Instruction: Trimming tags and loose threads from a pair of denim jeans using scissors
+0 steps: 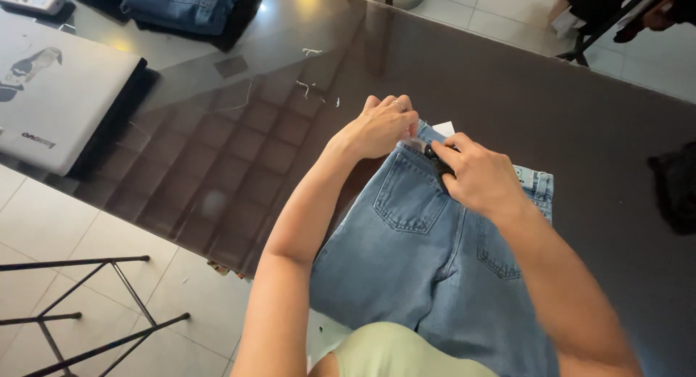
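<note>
A pair of light blue jeans (428, 254) lies back side up on a dark glossy table (217, 138), waistband away from me. My left hand (377, 127) pinches the waistband at its left end. My right hand (478, 175) is closed on a small black tool (437, 164), held against the waistband next to the left hand. A white paper tag (444, 127) sticks out just beyond the waistband.
A closed white laptop (51, 94) lies at the table's left end. Folded dark jeans (185, 3) sit at the far edge. Thread scraps (312, 87) dot the tabletop. A black metal rack (87, 312) stands on the tiled floor to my left. A dark item (674, 188) lies at the right.
</note>
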